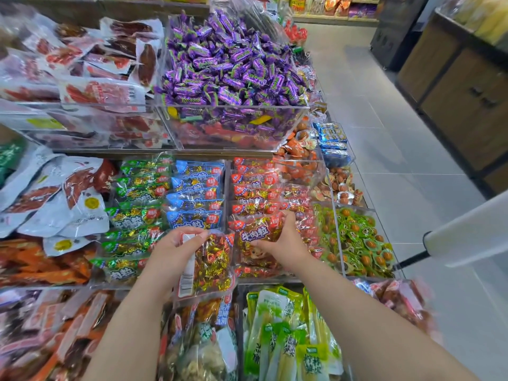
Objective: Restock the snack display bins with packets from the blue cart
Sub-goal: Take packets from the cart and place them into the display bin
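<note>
A tiered display of clear snack bins (pixel 165 154) fills the frame, with a heaped bin of purple-wrapped candies (pixel 231 64) at upper centre. Below it, in mid-frame, run rows of green-topped packets (pixel 137 188), blue-topped packets (pixel 196 196) and red-topped packets (pixel 254 185). At lower centre a person's left hand (pixel 176 248) grips the upper edge of a clear packet of gold-wrapped sweets (pixel 214 262), held upright in front of the bins with its barcode label facing the camera and the fingers (pixel 189 232) curled over the top. Just to the right, the right hand (pixel 286 243) pinches a red-topped packet (pixel 258 232) at the front of the red row, with its thumb under the lower edge and its fingers closed on the upper right corner.
</note>
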